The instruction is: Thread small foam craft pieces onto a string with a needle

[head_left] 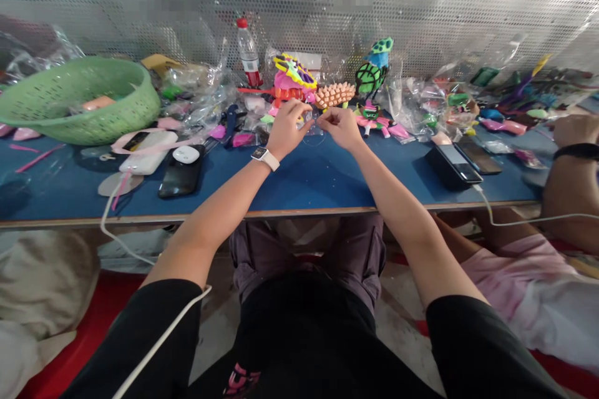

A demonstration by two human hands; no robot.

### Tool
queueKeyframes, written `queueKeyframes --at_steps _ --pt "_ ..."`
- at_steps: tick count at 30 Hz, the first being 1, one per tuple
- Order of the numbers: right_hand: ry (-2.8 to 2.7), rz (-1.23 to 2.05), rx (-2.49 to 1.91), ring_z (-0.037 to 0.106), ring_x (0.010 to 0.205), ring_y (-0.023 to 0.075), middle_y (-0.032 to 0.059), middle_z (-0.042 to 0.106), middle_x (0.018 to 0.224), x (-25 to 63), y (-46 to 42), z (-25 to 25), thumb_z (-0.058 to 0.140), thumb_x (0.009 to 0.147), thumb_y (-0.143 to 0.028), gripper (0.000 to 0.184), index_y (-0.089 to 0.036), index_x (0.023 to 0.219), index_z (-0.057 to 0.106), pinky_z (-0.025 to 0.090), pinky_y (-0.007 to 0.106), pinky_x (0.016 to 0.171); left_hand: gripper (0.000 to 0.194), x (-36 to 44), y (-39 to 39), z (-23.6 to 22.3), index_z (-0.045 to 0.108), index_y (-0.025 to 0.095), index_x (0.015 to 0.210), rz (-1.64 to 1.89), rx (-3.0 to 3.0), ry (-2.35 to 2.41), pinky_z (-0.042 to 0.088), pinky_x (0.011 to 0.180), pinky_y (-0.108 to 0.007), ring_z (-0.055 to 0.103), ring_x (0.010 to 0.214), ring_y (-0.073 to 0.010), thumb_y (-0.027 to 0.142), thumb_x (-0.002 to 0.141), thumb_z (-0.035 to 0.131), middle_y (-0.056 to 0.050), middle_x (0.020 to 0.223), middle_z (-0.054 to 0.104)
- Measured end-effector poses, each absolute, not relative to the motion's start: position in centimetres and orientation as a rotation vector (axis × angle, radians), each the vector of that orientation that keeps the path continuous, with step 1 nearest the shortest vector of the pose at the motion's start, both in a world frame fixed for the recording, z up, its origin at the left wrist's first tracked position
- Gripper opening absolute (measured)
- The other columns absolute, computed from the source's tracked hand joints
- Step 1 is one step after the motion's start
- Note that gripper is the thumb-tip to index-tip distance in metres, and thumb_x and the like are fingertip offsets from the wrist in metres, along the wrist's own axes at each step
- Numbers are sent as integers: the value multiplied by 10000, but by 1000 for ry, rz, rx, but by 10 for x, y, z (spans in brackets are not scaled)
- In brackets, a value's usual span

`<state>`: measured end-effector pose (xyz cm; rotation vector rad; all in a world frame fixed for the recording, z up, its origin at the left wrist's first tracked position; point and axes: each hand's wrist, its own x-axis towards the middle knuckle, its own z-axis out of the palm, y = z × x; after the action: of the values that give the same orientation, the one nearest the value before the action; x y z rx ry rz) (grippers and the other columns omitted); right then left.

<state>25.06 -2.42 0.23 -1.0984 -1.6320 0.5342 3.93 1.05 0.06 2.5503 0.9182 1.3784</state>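
Note:
Over the blue table (299, 190), my left hand (286, 128) curls its thumb and fingers around a small clear plastic piece (307, 117), its kind too indistinct to tell. My right hand (344, 127) faces it with thumb and fingertips pinched together; what they grip, if anything, is too small to make out. A thin clear line seems to loop below the fingertips. Just beyond the hands stand a spiky orange clay figure (335, 95) and a pink and yellow clay figure (294, 72). Right of them is a green and blue clay figure (373, 72).
At left are a green basket (88, 131), a white power bank (147, 154) and a black phone (181, 176). A bottle (248, 53) stands at the back. On the right lie a dark box-shaped device (452, 165) and plastic wrappers; another person's arm (573, 181) rests beyond.

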Motion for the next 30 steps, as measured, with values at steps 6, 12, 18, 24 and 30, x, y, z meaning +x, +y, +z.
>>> queueKeyframes --at_steps 6,12,18,24,30 --pt "-1669 472 -1093 648 752 193 31 747 787 249 -30 8 825 919 -332 172 -237 807 735 573 369 775 299 39 11 5 837 243 1148 1323 2693 930 556 1165 -553 717 1261 -348 458 1151 629 -161 1346 785" --pt "-1698 385 -1032 673 835 226 43 766 854 248 -38 15 819 952 -406 211 -256 825 741 599 418 880 403 38 12 8 868 261 1186 1324 2677 884 560 1130 -527 743 1229 -316 520 1185 560 -125 1280 847" --pt "-1747 285 -962 690 974 269 53 761 946 249 -49 25 774 1002 -325 123 -275 890 769 572 471 993 431 30 3 27 896 287 1136 1362 2619 810 556 1118 -533 780 1170 -307 623 1140 627 -102 1192 877" --pt "-1745 234 -931 703 986 270 52 779 967 247 -52 28 767 1006 -296 135 -279 872 770 562 472 999 421 28 2 27 882 276 1222 1419 2664 782 551 1151 -514 789 1226 -284 585 1164 602 -105 1273 869" --pt "-1739 239 -978 694 978 283 48 783 929 247 -52 28 800 1004 -366 179 -282 850 760 560 483 994 431 29 4 25 871 253 1180 1397 2640 706 576 1136 -489 798 1224 -277 590 1164 603 -119 1252 870"
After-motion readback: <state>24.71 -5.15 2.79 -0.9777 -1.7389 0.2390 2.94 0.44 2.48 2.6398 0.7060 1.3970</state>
